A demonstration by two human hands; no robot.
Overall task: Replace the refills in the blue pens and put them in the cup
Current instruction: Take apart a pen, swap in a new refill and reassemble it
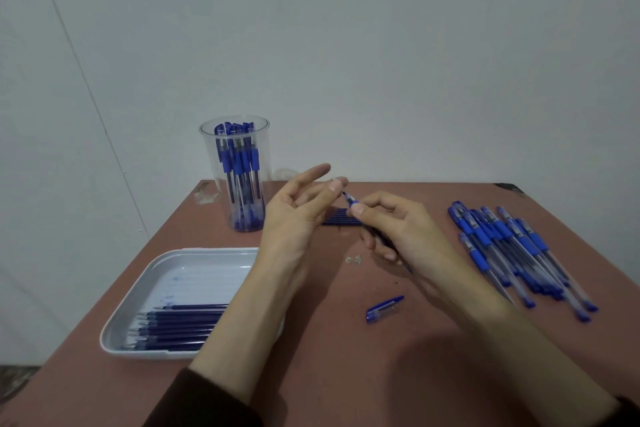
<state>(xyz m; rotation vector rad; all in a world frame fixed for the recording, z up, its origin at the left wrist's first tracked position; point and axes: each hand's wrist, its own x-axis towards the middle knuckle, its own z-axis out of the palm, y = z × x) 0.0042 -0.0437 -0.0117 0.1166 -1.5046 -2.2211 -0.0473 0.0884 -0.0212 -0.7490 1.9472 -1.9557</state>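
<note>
between tray (114, 329) and pen pile (502, 243), right fingers (360, 210) pinching pen (349, 199), left fingers (317, 170) spread, cap (385, 308) nearby

Head camera, sole view: wide-angle, above near edge of reddish-brown flat table (433, 350), facing forward-down to far edge and pale grey wall (381, 45); close over left hand (294, 218), right hand (401, 229)

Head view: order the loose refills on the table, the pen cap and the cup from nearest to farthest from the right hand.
1. loose refills, just beyond the thumb of the right hand.
2. pen cap, lying nearer the person.
3. cup, far left.
</note>
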